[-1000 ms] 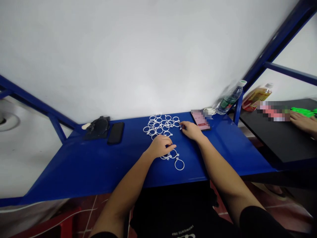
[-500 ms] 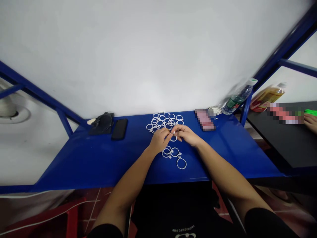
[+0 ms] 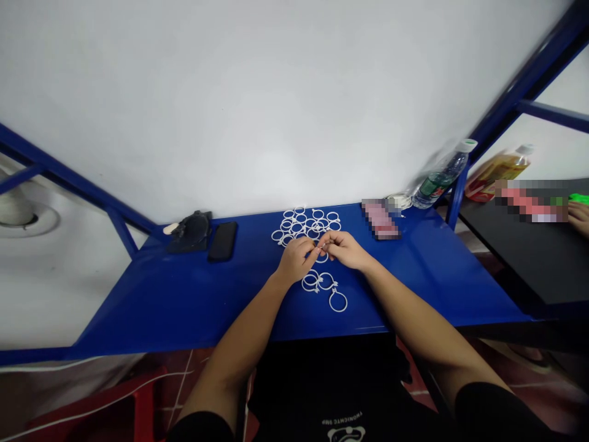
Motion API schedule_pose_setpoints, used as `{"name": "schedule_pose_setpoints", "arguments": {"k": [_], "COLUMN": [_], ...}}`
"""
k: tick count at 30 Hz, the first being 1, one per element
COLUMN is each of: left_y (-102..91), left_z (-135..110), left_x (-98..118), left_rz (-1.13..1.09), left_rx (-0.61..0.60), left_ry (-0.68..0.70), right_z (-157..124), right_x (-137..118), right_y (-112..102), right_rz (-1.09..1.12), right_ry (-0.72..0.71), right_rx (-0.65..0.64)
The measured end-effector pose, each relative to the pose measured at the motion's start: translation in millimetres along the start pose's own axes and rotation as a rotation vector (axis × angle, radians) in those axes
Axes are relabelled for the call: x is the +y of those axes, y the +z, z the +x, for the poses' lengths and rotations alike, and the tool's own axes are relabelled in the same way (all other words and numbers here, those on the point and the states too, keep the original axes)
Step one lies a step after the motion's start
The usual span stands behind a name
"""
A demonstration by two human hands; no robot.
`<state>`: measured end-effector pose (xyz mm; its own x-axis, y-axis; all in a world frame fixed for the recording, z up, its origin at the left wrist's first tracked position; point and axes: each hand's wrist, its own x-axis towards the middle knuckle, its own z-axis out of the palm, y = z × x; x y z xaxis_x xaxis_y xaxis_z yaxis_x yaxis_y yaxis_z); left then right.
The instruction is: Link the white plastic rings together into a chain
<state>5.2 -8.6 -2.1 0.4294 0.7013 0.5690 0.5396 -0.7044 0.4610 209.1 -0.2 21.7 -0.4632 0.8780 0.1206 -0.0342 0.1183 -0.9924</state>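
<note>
My left hand [image 3: 295,259] and my right hand [image 3: 347,250] meet over the middle of the table, fingertips pinched together. Between them they grip the small tab of a white plastic ring [image 3: 322,262], whose loop shows just below the fingers. The tab itself is mostly covered by my fingertips. Behind my hands lies a loose cluster of similar white rings [image 3: 300,228], many overlapping. Closer to my body, several more rings with small clip-like ends [image 3: 338,310] lie on the blue tabletop [image 3: 184,307].
To the left are a black phone [image 3: 223,241] and a crumpled black bag [image 3: 193,232]. On the right lie a blurred-out pink item [image 3: 381,221], a white cable [image 3: 401,201] and a leaning water bottle [image 3: 439,181]. Another person's hand [image 3: 580,216] is at the neighbouring black table [image 3: 515,258].
The camera view has shifted slightly. My fingertips have closed more over the ring's tab; a white tip that stuck out between them shows less now. The rings on the table stay put.
</note>
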Motion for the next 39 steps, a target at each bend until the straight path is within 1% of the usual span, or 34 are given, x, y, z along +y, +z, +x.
{"name": "schedule_pose_setpoints", "arguments": {"k": [5,9,12,16,19,27,31,35,37,39], "left_y": [-1.7,-3.0,-3.7,-5.4,-6.3,-5.5,-4.8,-1.1,0.4,0.5], "left_z": [1.4,2.2,2.1,2.2,2.2,2.2,1.6,0.3,0.4,1.1], "left_x": [2.3,5.0,4.5,2.3,0.7,-2.4,-3.3,-2.6,0.2,4.6], "left_rz": [0.037,0.058,0.048,0.043,0.035,0.018,0.037,0.066,0.077,0.074], "left_rx": [-0.030,-0.064,-0.049,-0.024,-0.021,-0.019,-0.024,-0.021,-0.037,-0.061], "left_ry": [0.013,0.032,0.037,0.009,0.001,0.018,0.020,0.029,0.050,0.077], "right_z": [-0.6,0.2,0.6,-0.3,-0.9,-1.6,-1.7,-0.2,0.5,0.9], "right_x": [3.7,5.7,6.8,5.6,3.9,2.9,3.6,6.0,7.4,8.6], "right_y": [3.9,7.3,6.8,4.8,4.4,2.0,1.9,1.4,0.2,-1.1], "right_rz": [-0.096,-0.132,-0.124,-0.118,-0.145,-0.232,-0.251,-0.257,-0.247,-0.192], "right_ry": [-0.009,-0.096,-0.124,-0.072,-0.037,-0.098,-0.104,-0.115,-0.107,-0.066], "right_rx": [0.049,0.065,0.070,0.016,0.015,0.016,0.019,0.059,0.072,0.046]}}
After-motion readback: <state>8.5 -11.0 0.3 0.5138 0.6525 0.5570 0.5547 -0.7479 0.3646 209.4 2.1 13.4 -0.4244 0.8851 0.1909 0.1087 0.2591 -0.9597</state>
